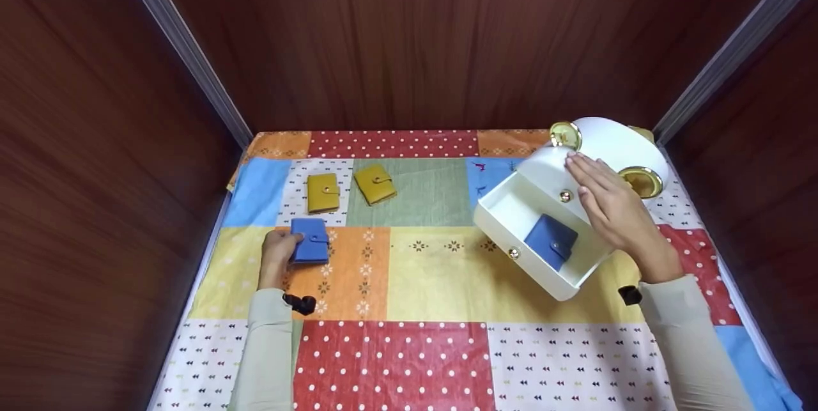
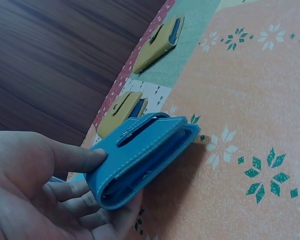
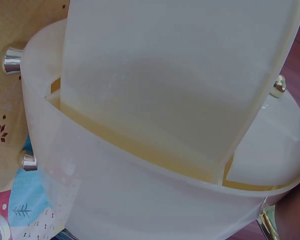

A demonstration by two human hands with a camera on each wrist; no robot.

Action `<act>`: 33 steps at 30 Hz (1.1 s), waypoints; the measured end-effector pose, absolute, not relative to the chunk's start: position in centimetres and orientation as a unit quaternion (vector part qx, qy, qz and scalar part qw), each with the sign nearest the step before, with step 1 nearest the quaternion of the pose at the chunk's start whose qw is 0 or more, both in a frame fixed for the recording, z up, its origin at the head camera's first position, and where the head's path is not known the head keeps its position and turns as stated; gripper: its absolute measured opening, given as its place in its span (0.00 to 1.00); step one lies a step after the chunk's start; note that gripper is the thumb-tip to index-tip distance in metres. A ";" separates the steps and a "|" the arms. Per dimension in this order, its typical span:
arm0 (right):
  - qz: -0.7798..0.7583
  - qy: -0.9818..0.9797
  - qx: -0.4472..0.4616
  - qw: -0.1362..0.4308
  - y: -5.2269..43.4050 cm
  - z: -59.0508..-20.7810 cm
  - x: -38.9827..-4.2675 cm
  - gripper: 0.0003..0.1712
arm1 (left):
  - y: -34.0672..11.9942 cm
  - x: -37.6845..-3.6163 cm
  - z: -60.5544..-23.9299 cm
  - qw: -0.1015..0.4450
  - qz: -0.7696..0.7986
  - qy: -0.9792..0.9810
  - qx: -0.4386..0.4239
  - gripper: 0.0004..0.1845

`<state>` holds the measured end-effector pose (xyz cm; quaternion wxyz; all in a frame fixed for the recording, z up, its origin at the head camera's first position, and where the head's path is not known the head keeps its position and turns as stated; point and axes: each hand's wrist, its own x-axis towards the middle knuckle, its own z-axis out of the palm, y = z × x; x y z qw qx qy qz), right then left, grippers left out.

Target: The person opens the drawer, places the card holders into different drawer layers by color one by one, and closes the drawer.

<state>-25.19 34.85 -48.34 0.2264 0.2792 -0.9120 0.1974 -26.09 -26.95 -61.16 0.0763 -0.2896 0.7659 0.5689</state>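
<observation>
A blue wallet (image 1: 310,240) is pinched between thumb and curled fingers of the left hand (image 1: 278,257), well left of a white box (image 1: 543,232). The right hand (image 1: 613,206), fingers straight, is rested on that box's lid; another blue wallet (image 1: 551,241) is seen inside.

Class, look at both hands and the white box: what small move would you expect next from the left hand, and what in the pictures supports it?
Probably lifting the blue wallet off the cloth toward the open white box. The left hand already has it in its grip, the right hand rests on the opened lid, and a darker blue wallet already lies inside.
</observation>
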 end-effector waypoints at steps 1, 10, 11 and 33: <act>0.197 -0.912 0.279 0.226 34.9 -48.3 -25.2 0.30 | -26.9 -26.2 -61.1 0.075 0.573 0.762 -0.291 0.19; 0.192 -0.915 0.277 0.224 34.9 -48.3 -25.2 0.30 | -26.6 -26.7 -60.1 0.060 0.563 0.780 -0.267 0.11; 0.192 -0.915 0.277 0.224 34.9 -48.3 -25.2 0.30 | -26.5 -26.7 -60.0 0.059 0.564 0.780 -0.265 0.11; 0.197 -0.911 0.283 0.226 34.9 -48.4 -25.3 0.30 | -24.7 -27.5 -56.9 0.064 0.582 0.776 -0.235 0.19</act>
